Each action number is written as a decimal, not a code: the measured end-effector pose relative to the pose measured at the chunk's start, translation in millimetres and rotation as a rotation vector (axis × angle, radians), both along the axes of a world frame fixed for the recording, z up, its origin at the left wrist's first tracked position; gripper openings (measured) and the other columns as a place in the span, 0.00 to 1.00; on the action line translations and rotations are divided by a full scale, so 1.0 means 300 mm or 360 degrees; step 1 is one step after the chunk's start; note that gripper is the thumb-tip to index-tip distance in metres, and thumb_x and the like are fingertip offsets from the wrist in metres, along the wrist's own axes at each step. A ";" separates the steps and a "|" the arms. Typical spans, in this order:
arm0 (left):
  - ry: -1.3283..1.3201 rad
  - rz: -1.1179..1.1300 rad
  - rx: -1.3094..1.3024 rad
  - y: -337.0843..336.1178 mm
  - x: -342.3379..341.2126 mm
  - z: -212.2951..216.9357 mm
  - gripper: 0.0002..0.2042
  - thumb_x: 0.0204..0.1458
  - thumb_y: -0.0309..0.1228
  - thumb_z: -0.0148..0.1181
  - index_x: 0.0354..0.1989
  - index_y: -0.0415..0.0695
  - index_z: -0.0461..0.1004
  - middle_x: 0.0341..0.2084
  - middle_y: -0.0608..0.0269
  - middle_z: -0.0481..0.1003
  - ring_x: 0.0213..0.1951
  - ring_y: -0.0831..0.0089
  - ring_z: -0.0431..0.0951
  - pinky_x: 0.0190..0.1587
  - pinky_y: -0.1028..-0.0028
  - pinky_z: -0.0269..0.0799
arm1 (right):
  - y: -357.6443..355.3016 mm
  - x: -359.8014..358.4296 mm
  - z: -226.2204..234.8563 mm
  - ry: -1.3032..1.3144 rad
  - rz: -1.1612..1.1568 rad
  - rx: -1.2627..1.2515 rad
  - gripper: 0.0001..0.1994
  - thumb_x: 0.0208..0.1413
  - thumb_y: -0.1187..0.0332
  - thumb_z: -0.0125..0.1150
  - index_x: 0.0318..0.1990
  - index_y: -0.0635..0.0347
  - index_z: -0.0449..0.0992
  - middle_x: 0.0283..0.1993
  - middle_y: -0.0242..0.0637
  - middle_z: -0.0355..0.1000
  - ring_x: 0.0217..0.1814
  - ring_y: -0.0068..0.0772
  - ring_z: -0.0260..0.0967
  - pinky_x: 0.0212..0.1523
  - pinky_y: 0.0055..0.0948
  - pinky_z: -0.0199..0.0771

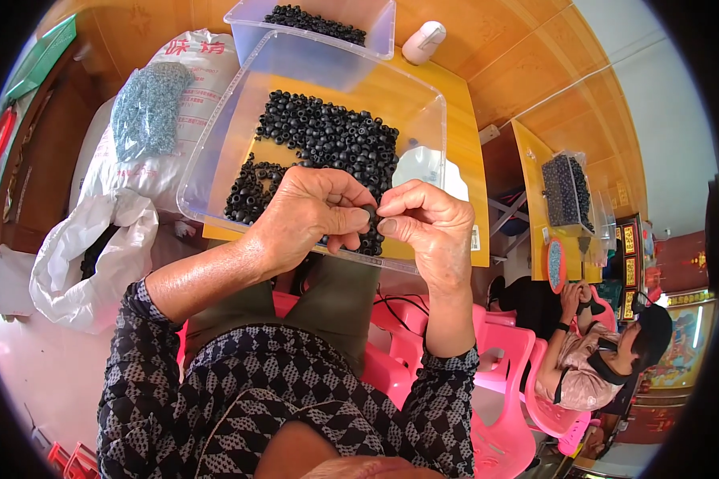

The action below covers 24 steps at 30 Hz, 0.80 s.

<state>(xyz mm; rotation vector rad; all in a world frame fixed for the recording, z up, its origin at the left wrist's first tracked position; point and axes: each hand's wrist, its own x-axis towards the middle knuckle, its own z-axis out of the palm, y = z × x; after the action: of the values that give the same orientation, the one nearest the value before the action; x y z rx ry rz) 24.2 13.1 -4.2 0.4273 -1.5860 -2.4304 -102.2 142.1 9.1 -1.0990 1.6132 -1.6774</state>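
Over the near side of a clear plastic bin (193,172), my two hands meet at the fingertips. My left hand (315,214) is closed, its thumb and fingers pinching a small round black piece (370,214). Against the right side of that piece, my right hand (433,227) makes a pinch with thumb and forefinger; what lies between those tips is too small to make out. Beneath and beyond my hands, the bin holds a spread of similar black bead-like pieces (335,132), several with visible holes. A smaller heap (252,184) lies left of the main one.
A second clear bin (311,46) with black pieces stands behind, near a white bottle (424,42). White sacks (204,88) and a bag of bluish-grey bits (150,112) are at left. Pink chairs (499,399) and a seated person (591,359) are at right.
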 end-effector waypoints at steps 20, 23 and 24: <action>-0.0119 0.0019 -0.0116 0.012 0.000 0.001 0.04 0.46 0.19 0.57 0.31 0.32 0.73 0.19 0.60 0.73 0.18 0.80 0.72 0.18 0.82 0.67 | -0.006 -0.032 -0.015 -0.0236 0.0283 0.0062 0.16 0.36 0.91 0.56 0.35 0.68 0.75 0.31 0.38 0.74 0.33 0.24 0.72 0.35 0.21 0.73; -0.0103 0.0060 -0.0192 0.018 0.000 0.000 0.04 0.46 0.19 0.57 0.31 0.32 0.73 0.19 0.61 0.73 0.18 0.80 0.72 0.18 0.82 0.67 | -0.018 -0.021 -0.014 -0.0241 0.0245 0.0027 0.15 0.36 0.91 0.56 0.34 0.67 0.74 0.31 0.38 0.74 0.32 0.23 0.71 0.34 0.21 0.73; -0.0104 0.0058 -0.0191 0.021 -0.001 0.000 0.04 0.46 0.19 0.57 0.31 0.32 0.73 0.19 0.61 0.73 0.18 0.80 0.72 0.18 0.82 0.67 | -0.022 -0.018 -0.015 -0.0242 0.0244 0.0028 0.15 0.36 0.91 0.56 0.34 0.67 0.74 0.31 0.38 0.74 0.32 0.23 0.71 0.34 0.21 0.73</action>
<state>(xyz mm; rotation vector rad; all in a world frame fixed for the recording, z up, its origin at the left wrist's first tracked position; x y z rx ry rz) 24.0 19.4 -4.3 0.5142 -1.7239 -2.3017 -107.6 135.5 4.6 -1.0331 1.4101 -1.6031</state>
